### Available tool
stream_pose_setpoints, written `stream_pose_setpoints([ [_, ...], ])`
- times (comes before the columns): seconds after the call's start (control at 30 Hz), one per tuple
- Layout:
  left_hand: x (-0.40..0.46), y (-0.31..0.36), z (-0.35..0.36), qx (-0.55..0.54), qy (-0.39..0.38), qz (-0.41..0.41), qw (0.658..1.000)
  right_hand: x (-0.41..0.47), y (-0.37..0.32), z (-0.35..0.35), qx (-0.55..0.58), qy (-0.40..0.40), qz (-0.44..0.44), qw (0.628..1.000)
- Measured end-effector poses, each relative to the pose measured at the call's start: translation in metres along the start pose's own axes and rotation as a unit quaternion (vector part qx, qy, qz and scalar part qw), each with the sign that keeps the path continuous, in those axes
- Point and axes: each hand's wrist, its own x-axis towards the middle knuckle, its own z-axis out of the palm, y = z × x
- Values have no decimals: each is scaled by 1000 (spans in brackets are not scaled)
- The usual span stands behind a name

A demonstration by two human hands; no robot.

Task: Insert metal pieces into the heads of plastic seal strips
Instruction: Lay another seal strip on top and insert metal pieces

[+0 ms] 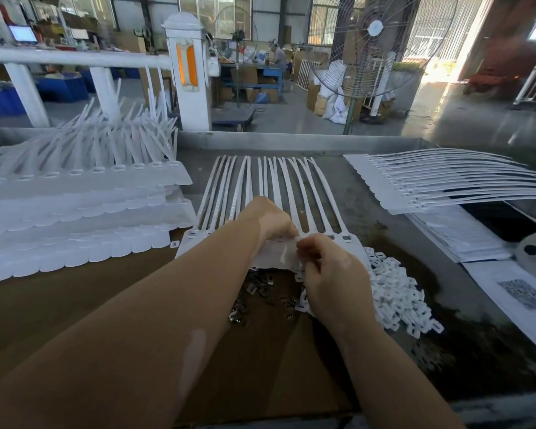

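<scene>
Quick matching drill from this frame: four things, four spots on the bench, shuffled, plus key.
Things
1. dark metal pieces
2. small white clips
3. tall stack of strips
4. fanned strip sheets

Places
A. far right
B. far left
C. beneath the hands
D. just right of the right hand

Pairs: 1-C, 2-D, 3-B, 4-A
</scene>
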Motion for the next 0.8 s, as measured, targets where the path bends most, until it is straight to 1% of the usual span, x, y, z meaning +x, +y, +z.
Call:
stream_pose_setpoints([
  [0.2, 5, -1, 3, -24, 7, 8, 1000, 0, 0, 0, -4, 2, -1, 1000],
  [0.37, 5, -1, 3, -10, 7, -5, 1000, 1, 0, 0, 4, 5, 1, 1000],
  [0.47, 5, -3, 3, 4, 6, 4, 1000, 1, -1, 0, 7, 9, 0, 1000],
  [0.6, -1, -10, -3, 24, -1, 60, 998, 1, -2, -1, 15, 16, 6, 1000],
  [0.7, -14, -17, -11, -3, 17, 111, 994, 0, -2, -1, 22, 11, 13, 1000],
  [0.8, -30, -27, -13, 18, 38, 174, 984, 0, -3, -2, 27, 14, 12, 999],
])
